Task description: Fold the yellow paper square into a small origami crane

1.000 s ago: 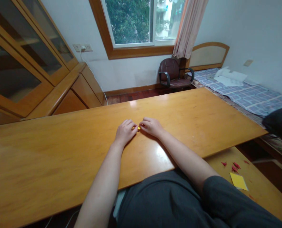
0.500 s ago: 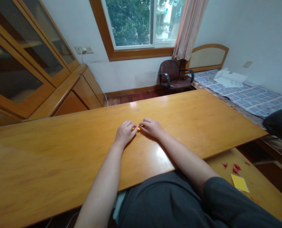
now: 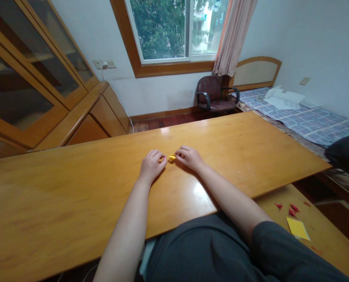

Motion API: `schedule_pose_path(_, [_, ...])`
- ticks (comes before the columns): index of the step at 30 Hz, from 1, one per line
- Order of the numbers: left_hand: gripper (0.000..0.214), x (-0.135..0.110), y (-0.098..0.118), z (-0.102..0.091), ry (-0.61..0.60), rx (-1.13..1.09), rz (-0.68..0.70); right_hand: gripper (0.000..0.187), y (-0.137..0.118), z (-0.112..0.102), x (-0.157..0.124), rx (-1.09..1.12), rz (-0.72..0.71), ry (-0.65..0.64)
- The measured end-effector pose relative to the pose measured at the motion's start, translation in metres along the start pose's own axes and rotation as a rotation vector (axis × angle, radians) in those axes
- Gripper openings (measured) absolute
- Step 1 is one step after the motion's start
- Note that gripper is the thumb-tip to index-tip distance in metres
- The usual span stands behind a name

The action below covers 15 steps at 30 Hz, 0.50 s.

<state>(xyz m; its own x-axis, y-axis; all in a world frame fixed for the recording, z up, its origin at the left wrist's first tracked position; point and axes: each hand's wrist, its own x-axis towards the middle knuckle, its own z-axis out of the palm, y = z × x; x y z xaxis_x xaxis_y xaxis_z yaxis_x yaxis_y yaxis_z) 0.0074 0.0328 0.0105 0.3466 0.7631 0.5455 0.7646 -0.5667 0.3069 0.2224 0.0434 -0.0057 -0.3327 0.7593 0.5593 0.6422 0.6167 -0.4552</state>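
Note:
A small piece of folded yellow origami paper (image 3: 171,158) is just above the table, between my two hands. My right hand (image 3: 190,158) pinches its right end between thumb and forefinger. A narrow gap separates the paper from my left hand (image 3: 152,165), whose thumb and forefinger tips are together with nothing visible in them. The remaining fingers of both hands are curled. The paper's exact folded shape is too small to make out.
The glossy wooden table (image 3: 74,188) spans the view. On a lower board (image 3: 268,203) at right lie several small red folded papers (image 3: 292,212) and a yellow paper stack (image 3: 298,228). Beyond are a brown chair (image 3: 211,94), a bed (image 3: 315,117) and a cabinet (image 3: 83,113).
My left hand has let go of the yellow origami paper and drawn slightly left. More of the paper shows now, still held by my right hand.

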Motion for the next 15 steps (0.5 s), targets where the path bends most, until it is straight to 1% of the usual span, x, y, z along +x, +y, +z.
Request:
schedule_pose_path(3, [0.013,0.000,-0.003,0.000,0.071,-0.128,-0.093,0.017,0.000,-0.001,0.000,0.027,0.012,0.030])
schedule_pose_path(6, [0.017,0.001,-0.003,0.005,0.101,-0.281,-0.208,0.017,-0.002,-0.001,-0.001,0.016,-0.007,0.054])
schedule_pose_path(8, [0.016,0.001,-0.003,0.010,0.049,-0.500,-0.355,0.018,-0.003,-0.001,-0.002,0.001,-0.037,0.059])
schedule_pose_path(10, [0.028,0.002,-0.001,0.015,-0.070,-0.799,-0.544,0.018,-0.003,0.001,-0.002,-0.011,-0.067,0.054])
schedule_pose_path(11, [0.036,0.002,0.000,0.017,-0.098,-0.916,-0.610,0.019,-0.002,0.002,-0.003,-0.017,-0.078,0.049])
schedule_pose_path(13, [0.046,0.002,0.002,0.019,-0.125,-1.096,-0.680,0.019,-0.001,0.004,-0.004,-0.023,-0.095,0.032])
schedule_pose_path(15, [0.051,0.002,0.003,0.018,-0.134,-1.186,-0.683,0.018,-0.001,0.005,-0.005,-0.036,-0.108,0.016])
